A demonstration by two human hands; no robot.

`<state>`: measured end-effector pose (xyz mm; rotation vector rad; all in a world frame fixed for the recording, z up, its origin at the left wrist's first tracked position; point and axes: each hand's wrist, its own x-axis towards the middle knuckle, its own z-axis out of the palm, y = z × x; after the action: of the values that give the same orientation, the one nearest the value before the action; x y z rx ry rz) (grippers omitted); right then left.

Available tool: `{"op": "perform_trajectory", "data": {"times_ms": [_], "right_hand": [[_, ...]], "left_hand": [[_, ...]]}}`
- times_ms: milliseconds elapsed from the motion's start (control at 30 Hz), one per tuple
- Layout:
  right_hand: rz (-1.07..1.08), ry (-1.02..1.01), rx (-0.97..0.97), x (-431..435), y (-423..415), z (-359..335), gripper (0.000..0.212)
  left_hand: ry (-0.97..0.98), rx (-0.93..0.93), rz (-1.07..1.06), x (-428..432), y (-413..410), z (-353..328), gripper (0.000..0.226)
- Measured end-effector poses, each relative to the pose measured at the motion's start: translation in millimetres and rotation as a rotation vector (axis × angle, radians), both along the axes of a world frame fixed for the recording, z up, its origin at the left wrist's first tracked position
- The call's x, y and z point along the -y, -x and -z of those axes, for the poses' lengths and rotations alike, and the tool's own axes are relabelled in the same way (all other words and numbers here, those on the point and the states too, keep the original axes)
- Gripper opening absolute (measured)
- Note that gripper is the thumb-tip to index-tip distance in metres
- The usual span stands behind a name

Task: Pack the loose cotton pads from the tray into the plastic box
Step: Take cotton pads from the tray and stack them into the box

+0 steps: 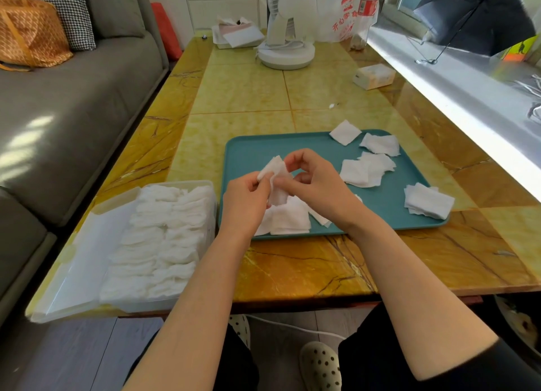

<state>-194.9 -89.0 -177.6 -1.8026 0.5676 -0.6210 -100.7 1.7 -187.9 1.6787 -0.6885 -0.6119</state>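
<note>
Your left hand [246,203] and right hand [319,185] are bare to the forearms, with a black sleeve [518,370] on the right upper arm, black trousers [363,358] and cream slippers [320,364] with dark round holes.

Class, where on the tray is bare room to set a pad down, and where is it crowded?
Bare: the tray's far-left part, between its rim and the left hand. Crowded: its right half and near edge, strewn with cotton pads.
</note>
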Motion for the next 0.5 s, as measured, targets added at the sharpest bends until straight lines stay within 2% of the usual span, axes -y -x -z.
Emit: {"op": "perform_trajectory", "data": {"times_ms": [67,233,500], "right_hand": [[-0.017,-0.012,-0.018,-0.5,0.2,0.1,0.021],[0.026,0.045,-0.050,-2.2,-0.1,-1.0,0.008],[0.111,-0.051,-0.040,-1.4,-0.1,-0.2,0.026]], "left_hand": [[0.002,0.014,-0.001,-0.5,0.0,0.7,0.023],[0.013,0.004,0.008,-1.1,2.8,-2.5,0.025],[0.019,-0.015,-0.027,-1.4,1.3,-1.8,0.024]]}}
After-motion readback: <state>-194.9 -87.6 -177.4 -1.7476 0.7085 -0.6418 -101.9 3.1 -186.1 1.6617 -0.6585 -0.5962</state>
